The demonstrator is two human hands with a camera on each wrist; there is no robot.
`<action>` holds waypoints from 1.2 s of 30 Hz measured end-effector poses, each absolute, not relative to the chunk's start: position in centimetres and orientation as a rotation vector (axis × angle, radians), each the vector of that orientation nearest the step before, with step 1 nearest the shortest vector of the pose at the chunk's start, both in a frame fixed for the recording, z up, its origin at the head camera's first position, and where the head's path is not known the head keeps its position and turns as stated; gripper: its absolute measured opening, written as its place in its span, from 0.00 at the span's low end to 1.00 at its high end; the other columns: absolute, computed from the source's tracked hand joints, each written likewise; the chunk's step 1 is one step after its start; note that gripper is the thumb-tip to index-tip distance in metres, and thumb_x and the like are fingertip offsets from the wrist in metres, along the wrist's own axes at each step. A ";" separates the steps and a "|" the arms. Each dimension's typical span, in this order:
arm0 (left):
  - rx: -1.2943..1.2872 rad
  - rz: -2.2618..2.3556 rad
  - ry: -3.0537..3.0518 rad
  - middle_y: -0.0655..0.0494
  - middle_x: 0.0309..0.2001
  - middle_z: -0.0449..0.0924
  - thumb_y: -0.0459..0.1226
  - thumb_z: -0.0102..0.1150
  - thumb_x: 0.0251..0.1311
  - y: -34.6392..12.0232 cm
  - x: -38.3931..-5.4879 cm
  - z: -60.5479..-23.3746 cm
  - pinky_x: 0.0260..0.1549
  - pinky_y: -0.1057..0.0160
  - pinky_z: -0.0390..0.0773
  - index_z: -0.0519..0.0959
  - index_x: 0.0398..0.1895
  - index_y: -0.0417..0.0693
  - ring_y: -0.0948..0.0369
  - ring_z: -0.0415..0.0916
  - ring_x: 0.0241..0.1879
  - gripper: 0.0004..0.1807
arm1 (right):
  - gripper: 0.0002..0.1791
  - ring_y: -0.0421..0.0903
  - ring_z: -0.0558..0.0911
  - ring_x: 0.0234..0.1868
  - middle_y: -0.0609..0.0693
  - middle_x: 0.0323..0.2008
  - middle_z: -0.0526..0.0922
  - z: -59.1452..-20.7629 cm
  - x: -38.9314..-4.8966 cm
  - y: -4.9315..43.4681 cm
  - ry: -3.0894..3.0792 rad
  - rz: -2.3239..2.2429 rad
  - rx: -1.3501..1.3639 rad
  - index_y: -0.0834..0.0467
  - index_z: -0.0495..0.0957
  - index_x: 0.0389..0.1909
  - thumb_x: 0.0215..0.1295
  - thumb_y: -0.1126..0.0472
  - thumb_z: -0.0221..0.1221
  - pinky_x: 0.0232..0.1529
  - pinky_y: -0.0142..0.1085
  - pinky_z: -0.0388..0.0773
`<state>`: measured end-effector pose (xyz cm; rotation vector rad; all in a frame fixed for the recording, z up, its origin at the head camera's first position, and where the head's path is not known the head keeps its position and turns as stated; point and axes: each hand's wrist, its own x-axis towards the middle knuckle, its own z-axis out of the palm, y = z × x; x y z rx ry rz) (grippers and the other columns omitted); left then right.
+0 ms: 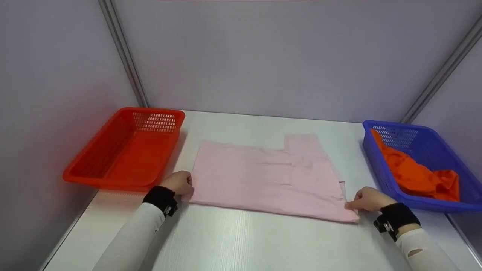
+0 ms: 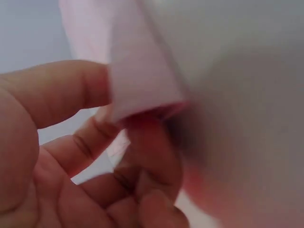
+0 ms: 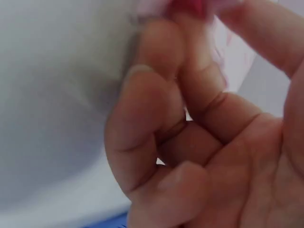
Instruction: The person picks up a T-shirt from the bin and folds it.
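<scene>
A pale pink garment (image 1: 260,177), folded flat, lies across the middle of the white table; its exact kind cannot be told. My left hand (image 1: 178,183) pinches its near left corner between thumb and fingers. In the left wrist view the thumb lies on top of the pink cloth (image 2: 142,71), with fingertips tucked under its edge. At the near right corner, my right hand (image 1: 369,199) pinches the cloth as well. Only a sliver of the cloth (image 3: 190,6) shows at the top of the right wrist view, between thumb and fingers.
A red plastic basket (image 1: 177,124) stands left of the garment, close to my left wrist. On the right, a blue basket (image 1: 376,169) holds crumpled orange cloth (image 1: 410,173). Grey panels (image 1: 256,56) wall the table at the back and sides.
</scene>
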<state>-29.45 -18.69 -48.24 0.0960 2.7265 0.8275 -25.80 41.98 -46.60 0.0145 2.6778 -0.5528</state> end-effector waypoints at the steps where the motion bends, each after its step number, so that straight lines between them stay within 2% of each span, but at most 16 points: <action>1: 0.081 0.824 2.742 0.52 0.27 0.74 0.34 0.61 0.63 -18.6 -30.0 -47.9 0.26 0.62 0.70 0.74 0.33 0.41 0.55 0.70 0.29 0.06 | 0.24 0.46 0.74 0.28 0.51 0.24 0.78 -46.1 -26.5 42.0 2.693 -0.583 0.025 0.63 0.79 0.32 0.68 0.43 0.65 0.30 0.35 0.68; 5: -0.001 0.916 2.799 0.41 0.39 0.79 0.39 0.55 0.71 -17.6 -33.1 -47.2 0.40 0.54 0.77 0.72 0.46 0.35 0.50 0.74 0.39 0.14 | 0.25 0.49 0.80 0.36 0.65 0.39 0.85 -44.9 -30.6 41.6 2.789 -0.743 0.059 0.68 0.77 0.45 0.76 0.46 0.55 0.36 0.36 0.75; 7: -0.053 1.007 2.796 0.34 0.48 0.79 0.39 0.53 0.72 -17.1 -35.0 -47.2 0.51 0.49 0.78 0.70 0.52 0.32 0.46 0.76 0.46 0.17 | 0.25 0.53 0.82 0.40 0.70 0.46 0.84 -44.9 -32.7 41.0 2.833 -0.815 0.070 0.71 0.75 0.49 0.78 0.49 0.53 0.40 0.39 0.78; 9: -0.129 1.103 2.760 0.30 0.57 0.77 0.39 0.50 0.71 -16.6 -36.7 -47.3 0.61 0.45 0.74 0.68 0.59 0.29 0.43 0.74 0.55 0.22 | 0.27 0.59 0.82 0.46 0.73 0.51 0.81 -45.2 -34.7 40.2 2.870 -0.856 0.077 0.74 0.74 0.54 0.78 0.50 0.50 0.48 0.45 0.80; 11: -0.214 1.163 2.731 0.29 0.62 0.75 0.39 0.48 0.70 -16.2 -38.2 -47.6 0.66 0.45 0.71 0.67 0.63 0.26 0.41 0.72 0.61 0.26 | 0.29 0.66 0.79 0.54 0.75 0.56 0.77 -45.8 -36.3 39.4 2.887 -0.891 0.094 0.76 0.72 0.58 0.79 0.50 0.49 0.57 0.53 0.77; 14: -0.325 1.225 2.695 0.29 0.67 0.71 0.39 0.49 0.69 -15.8 -39.5 -48.1 0.71 0.48 0.68 0.63 0.68 0.23 0.41 0.69 0.67 0.32 | 0.32 0.69 0.73 0.64 0.76 0.63 0.72 -47.0 -37.9 38.2 2.863 -0.939 0.146 0.76 0.67 0.65 0.79 0.50 0.46 0.68 0.57 0.69; 17: -0.370 1.287 2.662 0.29 0.69 0.70 0.41 0.54 0.69 -15.3 -40.1 -48.8 0.72 0.50 0.68 0.60 0.71 0.22 0.43 0.69 0.68 0.36 | 0.31 0.67 0.72 0.65 0.74 0.66 0.70 -48.2 -38.7 37.4 2.801 -1.037 0.215 0.72 0.65 0.69 0.79 0.51 0.47 0.66 0.54 0.70; 19: -0.387 1.317 2.636 0.30 0.68 0.71 0.42 0.58 0.67 -15.0 -40.2 -49.1 0.71 0.51 0.69 0.63 0.70 0.21 0.44 0.70 0.66 0.38 | 0.30 0.65 0.72 0.66 0.72 0.68 0.70 -48.7 -39.0 37.0 2.781 -1.077 0.216 0.69 0.67 0.69 0.78 0.51 0.48 0.65 0.52 0.71; 22: -0.424 1.375 2.617 0.30 0.66 0.74 0.41 0.62 0.65 -14.7 -40.4 -49.3 0.69 0.51 0.71 0.69 0.66 0.22 0.45 0.72 0.65 0.35 | 0.28 0.64 0.70 0.70 0.68 0.71 0.70 -49.1 -39.5 36.5 2.745 -1.134 0.185 0.65 0.71 0.69 0.78 0.50 0.51 0.70 0.52 0.69; 27: -0.456 1.586 2.544 0.33 0.71 0.70 0.35 0.54 0.66 -14.6 -41.0 -49.1 0.72 0.48 0.67 0.68 0.70 0.26 0.44 0.68 0.69 0.31 | 0.31 0.64 0.59 0.79 0.66 0.75 0.65 -48.8 -39.8 36.7 2.689 -1.158 0.140 0.64 0.69 0.72 0.79 0.49 0.51 0.79 0.55 0.56; 30: -0.428 1.710 2.510 0.35 0.70 0.72 0.34 0.48 0.67 -14.7 -41.3 -48.9 0.71 0.48 0.67 0.69 0.70 0.30 0.45 0.68 0.66 0.28 | 0.31 0.61 0.59 0.80 0.64 0.76 0.64 -48.5 -39.5 37.0 2.702 -1.285 0.156 0.63 0.67 0.74 0.79 0.49 0.51 0.79 0.53 0.55; 33: -0.377 1.799 2.493 0.36 0.62 0.75 0.36 0.48 0.71 -14.9 -41.1 -48.5 0.67 0.50 0.70 0.73 0.64 0.33 0.47 0.69 0.60 0.22 | 0.30 0.54 0.65 0.78 0.57 0.74 0.71 -48.0 -38.7 37.1 2.708 -1.521 0.182 0.59 0.71 0.72 0.78 0.47 0.55 0.78 0.45 0.62; 36: -0.271 1.869 2.472 0.40 0.59 0.74 0.39 0.50 0.72 -15.3 -39.7 -47.5 0.63 0.51 0.70 0.73 0.62 0.36 0.49 0.68 0.57 0.21 | 0.23 0.45 0.77 0.66 0.48 0.60 0.85 -47.2 -37.1 37.5 2.654 -1.761 0.102 0.58 0.81 0.63 0.74 0.50 0.62 0.67 0.33 0.73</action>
